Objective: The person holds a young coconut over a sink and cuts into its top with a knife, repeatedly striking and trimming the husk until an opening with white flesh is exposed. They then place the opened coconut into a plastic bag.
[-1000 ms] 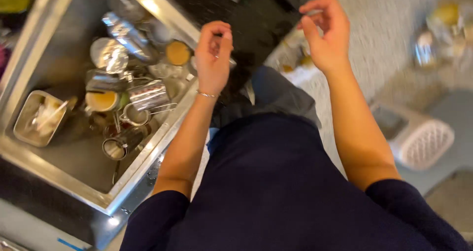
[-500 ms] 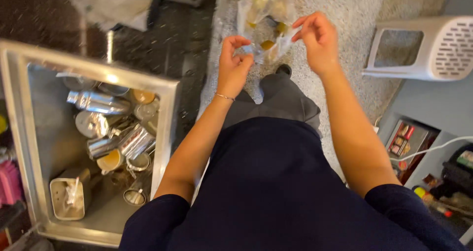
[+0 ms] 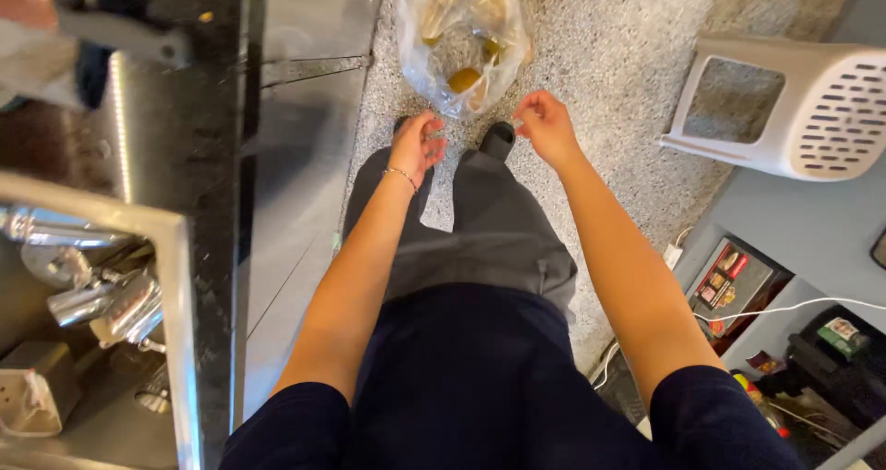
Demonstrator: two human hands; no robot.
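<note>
**Both hands empty above an open bag of scraps on the floor**

The person stands beside the dark worktop, looking straight down past their own legs. A clear plastic bag sits on the speckled floor just ahead of their shoes, its mouth slumped open upward so that anything let go from above would land inside. Yellowish and pale scraps show through the film, though what they are is hard to make out.

The left hand, with a thin bracelet at the wrist, hangs over the near edge of the bag, fingers loosely curled and apart, grip holding nothing. The right hand is level with it on the other side, fingertips drawn lightly toward each other yet with nothing visible between them. Neither hand touches the bag; both hover just short of its rim, one to each side of the opening.

At the lower left, the steel sink is set into the worktop and crowded with metal cups and utensils. A white perforated basket lies tipped on its side to the right, well apart from the bag.
</note>
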